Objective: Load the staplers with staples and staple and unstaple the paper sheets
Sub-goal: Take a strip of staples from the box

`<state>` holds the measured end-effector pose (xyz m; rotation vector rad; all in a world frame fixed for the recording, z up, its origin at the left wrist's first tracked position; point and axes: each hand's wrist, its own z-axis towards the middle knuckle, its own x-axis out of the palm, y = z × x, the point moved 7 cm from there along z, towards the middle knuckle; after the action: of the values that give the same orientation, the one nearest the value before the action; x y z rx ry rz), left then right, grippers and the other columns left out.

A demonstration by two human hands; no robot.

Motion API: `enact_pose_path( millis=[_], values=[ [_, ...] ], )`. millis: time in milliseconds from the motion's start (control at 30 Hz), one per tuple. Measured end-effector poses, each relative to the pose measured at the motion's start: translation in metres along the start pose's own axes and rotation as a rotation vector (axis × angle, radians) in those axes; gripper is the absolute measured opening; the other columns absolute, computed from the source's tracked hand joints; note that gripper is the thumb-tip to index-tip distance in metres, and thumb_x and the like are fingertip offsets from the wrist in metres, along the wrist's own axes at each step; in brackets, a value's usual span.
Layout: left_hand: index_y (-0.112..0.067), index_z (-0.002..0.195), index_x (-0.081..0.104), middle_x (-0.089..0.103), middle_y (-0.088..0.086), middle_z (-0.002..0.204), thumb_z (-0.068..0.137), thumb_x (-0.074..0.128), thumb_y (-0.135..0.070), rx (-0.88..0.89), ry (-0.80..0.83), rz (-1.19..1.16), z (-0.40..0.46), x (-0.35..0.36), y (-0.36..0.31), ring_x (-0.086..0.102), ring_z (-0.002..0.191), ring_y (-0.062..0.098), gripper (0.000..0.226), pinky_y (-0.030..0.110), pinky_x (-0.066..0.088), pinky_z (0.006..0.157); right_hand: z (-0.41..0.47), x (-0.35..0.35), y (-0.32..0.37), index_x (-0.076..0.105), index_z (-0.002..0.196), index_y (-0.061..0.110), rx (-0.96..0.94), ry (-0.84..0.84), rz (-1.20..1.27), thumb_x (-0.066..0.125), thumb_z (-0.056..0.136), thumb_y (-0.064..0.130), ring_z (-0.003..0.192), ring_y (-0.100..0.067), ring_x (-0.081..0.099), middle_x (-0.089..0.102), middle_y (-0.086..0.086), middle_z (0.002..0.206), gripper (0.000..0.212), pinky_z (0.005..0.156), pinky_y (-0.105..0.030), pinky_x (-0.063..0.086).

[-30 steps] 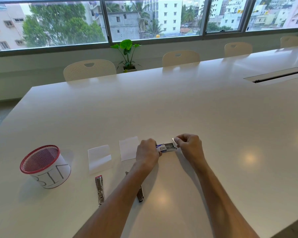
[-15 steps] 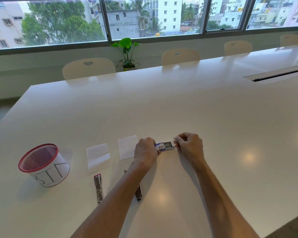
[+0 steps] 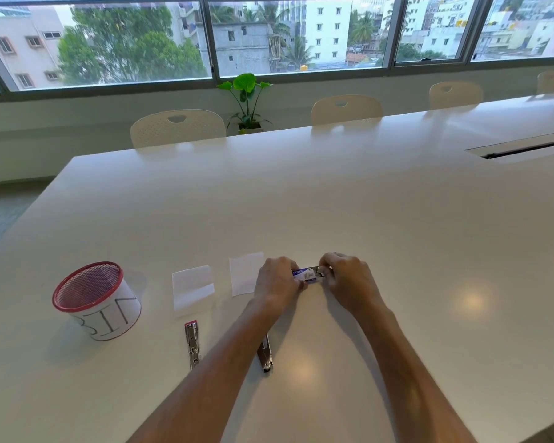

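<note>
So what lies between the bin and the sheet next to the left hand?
In the head view, one folded paper sheet lies on the table between the bin and the sheet beside the left hand; the rest is bare tabletop.

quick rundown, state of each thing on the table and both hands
staple box: gripped at both ends, its right end open
left hand: grips the box
right hand: pinches the box's right end
left stapler: lying flat, untouched
right stapler: lying flat, partly under the forearm
paper sheets: flat, unstapled as far as visible
bin: upright
</note>
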<state>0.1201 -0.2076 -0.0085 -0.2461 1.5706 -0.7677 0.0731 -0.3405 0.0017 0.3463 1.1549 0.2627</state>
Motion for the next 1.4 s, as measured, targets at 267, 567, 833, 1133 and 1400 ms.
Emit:
enact_pose_path(
  millis=[267,567,833,1133,1400],
  values=[
    [-0.013,0.093,0.076,0.072,0.012,0.087,0.074,0.071,-0.02,0.001,0.008,-0.003,0.0,0.0,-0.001,0.064,0.08,0.026,0.021,0.032,0.049,0.07,-0.002,0.008,0.021,0.06,0.081,0.009,-0.071,0.058,-0.016,0.058,0.085,0.011,0.066,-0.029,0.057,0.064,-0.007,0.08,0.005,0.058,-0.032,0.041],
    [-0.012,0.095,0.075,0.071,0.015,0.088,0.077,0.068,-0.02,0.026,-0.004,0.011,0.0,0.002,0.0,0.064,0.079,0.028,0.021,0.029,0.044,0.064,0.0,0.01,0.007,0.061,0.082,0.013,0.096,-0.05,0.141,0.056,0.083,0.004,0.069,-0.024,0.055,0.066,-0.003,0.084,0.01,0.059,-0.029,0.028],
    [-0.011,0.09,0.075,0.071,0.016,0.083,0.076,0.072,-0.026,0.033,-0.007,0.0,0.001,0.003,0.0,0.064,0.076,0.03,0.021,0.034,0.048,0.065,0.0,0.016,0.003,0.061,0.08,0.015,0.147,-0.019,0.191,0.056,0.082,0.004,0.068,-0.023,0.056,0.065,0.0,0.075,0.012,0.059,-0.028,0.032],
    [-0.012,0.098,0.074,0.072,0.014,0.09,0.077,0.071,-0.019,0.033,-0.014,-0.012,0.001,0.002,0.001,0.065,0.082,0.028,0.023,0.031,0.049,0.07,0.003,0.018,-0.004,0.069,0.087,0.023,0.175,0.026,0.215,0.055,0.081,0.003,0.061,-0.004,0.05,0.066,0.008,0.079,0.025,0.053,-0.006,0.031],
    [-0.011,0.098,0.074,0.072,0.014,0.092,0.078,0.07,-0.017,0.036,-0.004,0.003,0.003,0.004,0.001,0.066,0.082,0.027,0.021,0.036,0.055,0.074,0.002,0.017,-0.003,0.068,0.089,0.023,0.161,0.013,0.212,0.05,0.077,-0.003,0.064,-0.012,0.056,0.072,0.006,0.09,0.034,0.056,-0.01,0.035]
  ],
)
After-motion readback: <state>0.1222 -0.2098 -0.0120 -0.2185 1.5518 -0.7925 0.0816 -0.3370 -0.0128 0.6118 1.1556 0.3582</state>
